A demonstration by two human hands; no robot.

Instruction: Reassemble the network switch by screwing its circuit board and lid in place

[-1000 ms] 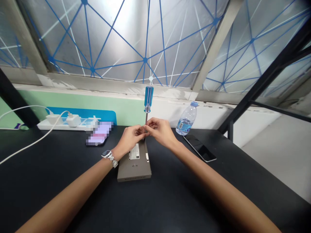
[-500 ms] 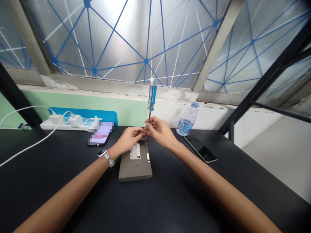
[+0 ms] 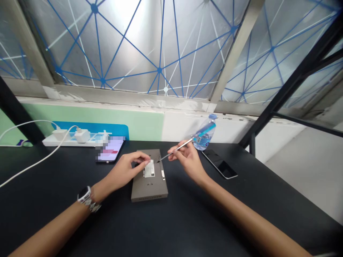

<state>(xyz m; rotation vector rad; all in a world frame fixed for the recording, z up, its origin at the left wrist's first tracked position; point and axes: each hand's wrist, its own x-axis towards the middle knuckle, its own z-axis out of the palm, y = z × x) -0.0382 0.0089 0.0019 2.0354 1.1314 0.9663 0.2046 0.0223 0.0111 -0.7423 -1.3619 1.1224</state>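
Observation:
A flat grey-brown device case lies on the black table, with a white label, a small white sticker at its right edge and a row of vent holes in its near side. My right hand grips a screwdriver by its shaft. The tool slants, its blue clear handle up to the right and its dark tip over the case's right edge; contact is unclear. My left hand is over the case's left side, thumb and forefinger pinched near the label. Whatever they hold, if anything, is too small to make out.
Behind the right hand stands a water bottle, beside a dark phone. At the back left are a lit phone and a white power strip with plugs and cables. A black metal frame rises at the right.
The screwdriver has gone from upright at the case's far right corner to a slant towards the right. My left hand has moved left and nearer, and the hands have come apart.

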